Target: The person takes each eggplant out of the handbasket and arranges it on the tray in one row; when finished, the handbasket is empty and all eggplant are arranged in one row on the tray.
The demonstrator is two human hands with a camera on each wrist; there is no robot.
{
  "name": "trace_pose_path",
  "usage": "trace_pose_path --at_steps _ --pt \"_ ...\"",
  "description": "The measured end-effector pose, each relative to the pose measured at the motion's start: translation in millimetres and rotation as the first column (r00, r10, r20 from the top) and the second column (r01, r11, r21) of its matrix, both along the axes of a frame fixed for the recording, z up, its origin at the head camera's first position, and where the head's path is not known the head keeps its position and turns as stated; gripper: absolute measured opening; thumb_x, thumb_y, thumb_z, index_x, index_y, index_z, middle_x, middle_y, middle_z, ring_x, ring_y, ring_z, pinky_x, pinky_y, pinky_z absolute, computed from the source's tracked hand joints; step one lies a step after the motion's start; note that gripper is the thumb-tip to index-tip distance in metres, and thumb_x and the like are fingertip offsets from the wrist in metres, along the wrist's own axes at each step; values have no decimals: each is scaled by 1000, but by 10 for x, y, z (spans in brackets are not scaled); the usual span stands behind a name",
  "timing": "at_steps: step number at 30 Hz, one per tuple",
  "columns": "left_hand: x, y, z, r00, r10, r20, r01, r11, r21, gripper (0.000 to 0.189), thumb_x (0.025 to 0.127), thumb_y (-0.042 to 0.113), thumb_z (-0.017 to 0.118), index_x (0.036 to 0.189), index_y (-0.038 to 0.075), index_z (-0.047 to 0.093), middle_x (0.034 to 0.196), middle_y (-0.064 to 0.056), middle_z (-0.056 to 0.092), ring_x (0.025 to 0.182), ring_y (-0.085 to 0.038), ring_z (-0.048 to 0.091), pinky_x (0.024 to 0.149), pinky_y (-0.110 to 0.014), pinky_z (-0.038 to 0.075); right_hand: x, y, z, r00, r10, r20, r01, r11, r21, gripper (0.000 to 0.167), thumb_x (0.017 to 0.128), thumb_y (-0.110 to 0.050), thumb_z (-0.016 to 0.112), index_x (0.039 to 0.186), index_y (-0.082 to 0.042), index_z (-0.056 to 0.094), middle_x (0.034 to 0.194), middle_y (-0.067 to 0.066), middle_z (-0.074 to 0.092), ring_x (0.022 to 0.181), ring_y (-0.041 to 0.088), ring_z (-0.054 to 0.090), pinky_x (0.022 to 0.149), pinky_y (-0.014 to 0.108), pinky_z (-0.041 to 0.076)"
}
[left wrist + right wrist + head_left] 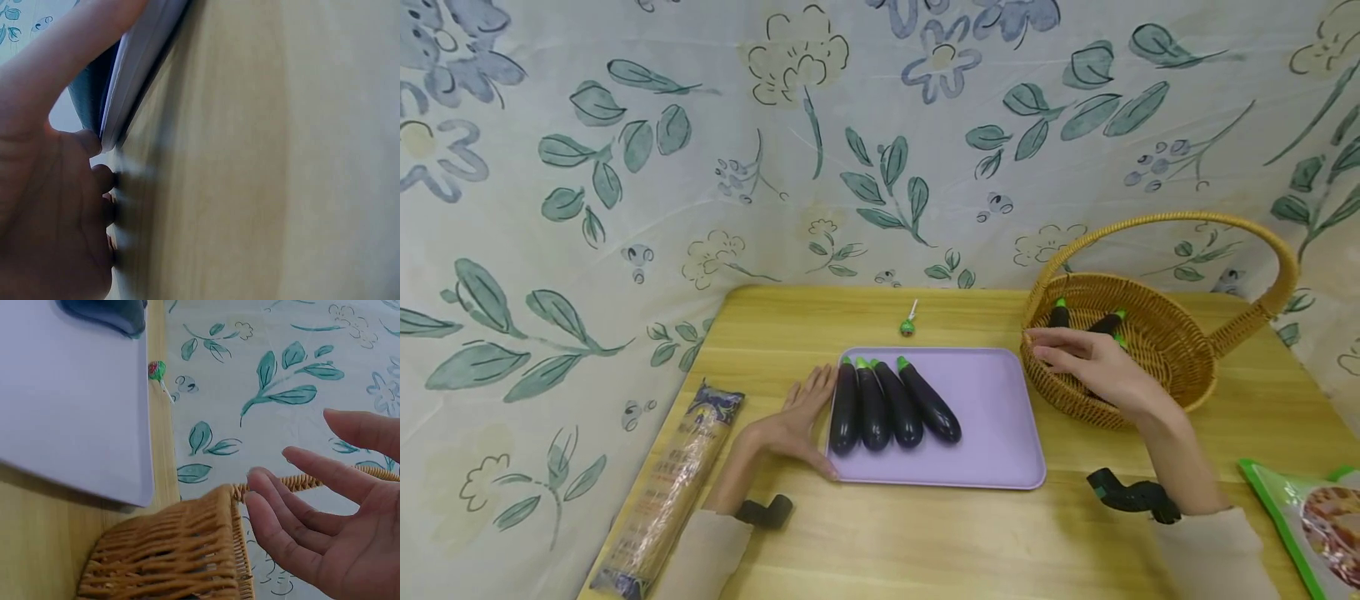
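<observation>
Several dark eggplants with green stem ends lie side by side on the left half of a lilac tray. My left hand rests at the tray's left edge, fingers spread along its side and thumb at the near corner. Over the left rim of a wicker basket hovers my right hand, fingers loosely bent with nothing between them. That hand shows an empty palm beside the basket rim in the right wrist view. Inside the basket, partly hidden by the hand, lie more eggplants.
A lollipop with a green wrapper lies behind the tray. Along the table's left edge stretches a long pack of noodles. A green-edged food bag is at the near right. The basket's tall handle arches above it. Floral cloth hangs behind.
</observation>
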State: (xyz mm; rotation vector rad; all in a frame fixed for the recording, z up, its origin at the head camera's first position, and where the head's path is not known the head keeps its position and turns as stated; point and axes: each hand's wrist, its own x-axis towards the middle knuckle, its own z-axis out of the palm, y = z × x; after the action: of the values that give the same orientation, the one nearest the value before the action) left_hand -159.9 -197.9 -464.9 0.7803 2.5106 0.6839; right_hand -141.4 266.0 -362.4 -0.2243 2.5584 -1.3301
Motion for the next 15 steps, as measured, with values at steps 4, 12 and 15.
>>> trace_pose_path --at_steps 4,12,15 --pt "5 -7 -7 1000 -3 -2 3 1000 3 160 59 52 98 164 2 -12 170 -24 -20 159 -43 -17 128 -66 -7 -100 144 -13 997 -72 4 72 997 11 66 108 -45 51 161 -9 36 155 27 48 133 45 55 112 64 44" --pt "-2 -7 -13 1000 -4 -8 4 1000 -5 161 59 53 98 164 3 -12 170 -24 -20 159 -43 -17 128 -65 -7 -358 287 -122 982 -178 59 175 983 58 78 108 -50 47 166 -9 18 163 36 26 148 55 30 116 74 32" --pt "-5 -7 -19 1000 -6 -9 6 1000 -9 161 59 53 98 164 3 -13 170 -24 -20 159 -43 -17 128 -65 -7 -437 302 -158 979 -188 82 182 980 79 81 107 -52 48 167 -8 14 165 37 20 151 56 25 117 75 30"
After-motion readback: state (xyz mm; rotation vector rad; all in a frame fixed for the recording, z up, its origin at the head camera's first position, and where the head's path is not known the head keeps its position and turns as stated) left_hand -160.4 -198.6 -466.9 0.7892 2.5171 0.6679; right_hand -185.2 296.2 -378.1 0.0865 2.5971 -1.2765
